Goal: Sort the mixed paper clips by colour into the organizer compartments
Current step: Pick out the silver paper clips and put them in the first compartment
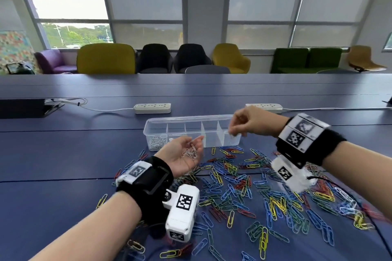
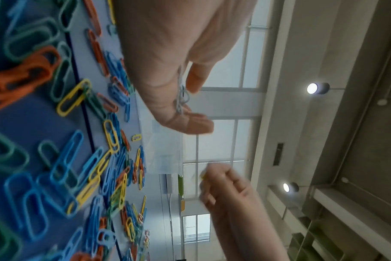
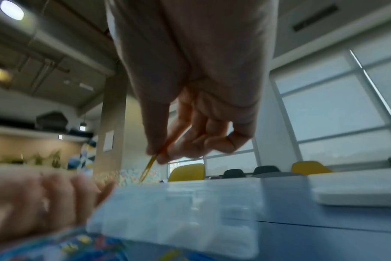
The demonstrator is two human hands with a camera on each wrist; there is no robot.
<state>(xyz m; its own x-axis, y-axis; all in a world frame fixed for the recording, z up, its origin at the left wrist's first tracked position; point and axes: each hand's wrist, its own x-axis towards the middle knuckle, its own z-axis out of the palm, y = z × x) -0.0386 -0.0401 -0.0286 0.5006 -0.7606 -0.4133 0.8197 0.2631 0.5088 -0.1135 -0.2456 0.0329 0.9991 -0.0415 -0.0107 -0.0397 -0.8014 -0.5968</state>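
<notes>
Right hand [image 1: 252,124] pinches a yellow clip [image 3: 149,166] above the organizer's [image 1: 191,131] three-o'clock end; release it low. Left hand [image 1: 184,158] lies cupped, cradling white clips [image 1: 191,152].

Organizer [image 1: 158,122]: clear plastic, long, five compartments, lying crosswise at my 12 o'clock. White clips [image 1: 156,143] fill its leftmost compartment. Mixed paper clips [image 1: 250,193], blue, green, yellow, red, white: scattered flat from 6 to 3 o'clock. Pale clips [image 1: 190,153]: cupped in my left palm.
</notes>
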